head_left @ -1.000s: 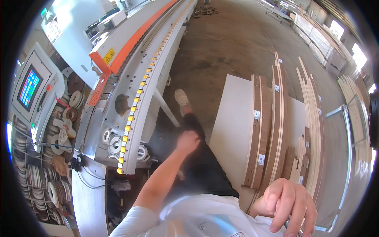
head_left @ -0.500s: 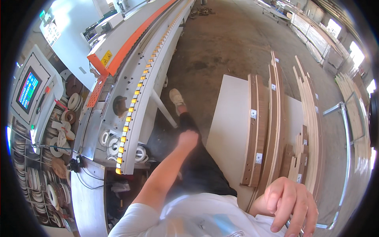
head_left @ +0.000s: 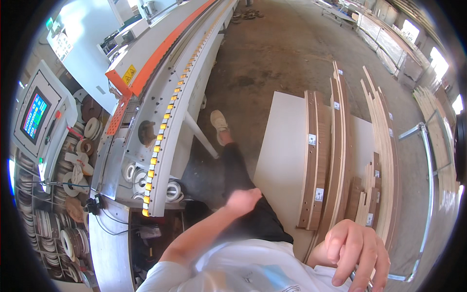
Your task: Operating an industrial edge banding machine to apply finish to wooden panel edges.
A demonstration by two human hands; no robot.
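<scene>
My left hand (head_left: 244, 201) is in front of my dark trousers, curled and smeared by motion. Its fingers do not show clearly, so I cannot tell whether it holds anything. At the lower right, my right hand (head_left: 359, 253) is bent at the knuckles, its fingers curled downward. A bit of bright metal shows beside those fingers, but what they close on is hidden. Just beyond that hand lie long stacked brown-and-cream board strips (head_left: 339, 146) with white labels. A bent metal rail (head_left: 428, 194) runs along their right side.
On the left stands a long machine with an orange guard (head_left: 160, 56) and a row of yellow rollers (head_left: 159, 141). Beside it are a control screen (head_left: 35, 115) and racks of edging rolls (head_left: 73, 243). A pale panel (head_left: 279, 141) lies under the strips. Further boards (head_left: 389, 41) are stacked far right.
My left hand has swung right and nearer to my body. My left foot and leg have shifted slightly. The right hand stays almost where it was.
</scene>
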